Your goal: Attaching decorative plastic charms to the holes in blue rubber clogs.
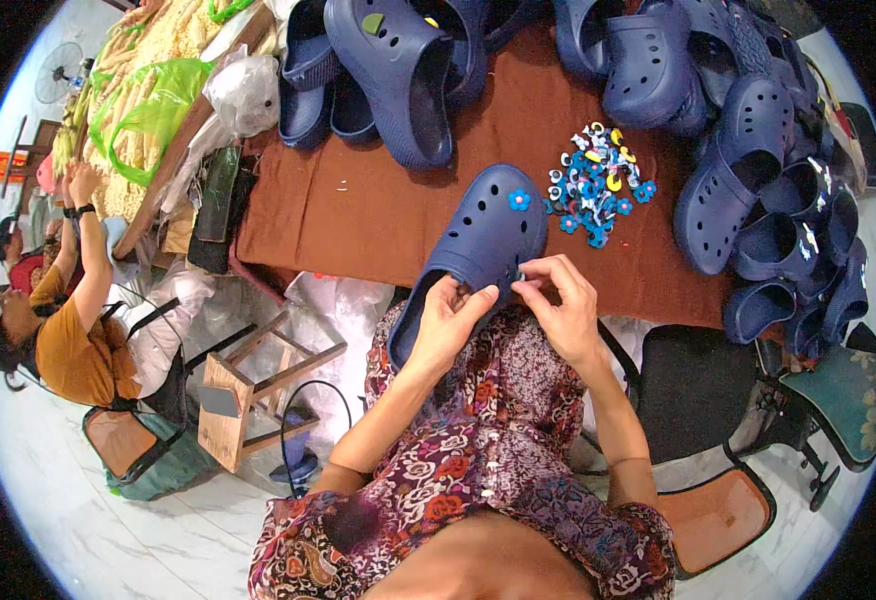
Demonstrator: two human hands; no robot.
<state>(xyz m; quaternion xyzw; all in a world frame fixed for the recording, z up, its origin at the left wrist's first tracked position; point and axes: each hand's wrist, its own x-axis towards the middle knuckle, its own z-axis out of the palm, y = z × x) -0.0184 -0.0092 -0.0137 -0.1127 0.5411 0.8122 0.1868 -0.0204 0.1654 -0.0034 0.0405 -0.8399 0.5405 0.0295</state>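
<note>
A navy blue clog (470, 235) rests across my lap at the table's front edge, its toe pointing away and to the right. A blue flower shoe charm (519, 201) sits in one of the holes near its toe. My left hand (448, 325) grips the clog's side, with fingers inside the opening and the thumb over the upper. At the right side of the upper, my right hand (566, 300) is pinched on a small shoe charm against the clog; the fingertips mostly hide it. Just beyond lies a pile of loose charms (596, 190), blue flowers, eyes and yellow pieces.
Brown cloth covers the table (358, 215). Several navy clogs (398, 70) stand at its far left, with more clogs (748, 130) heaped along the right. A wooden stool (228, 395) is at left, a black chair (698, 385) at right. Another person (83, 345) works at far left.
</note>
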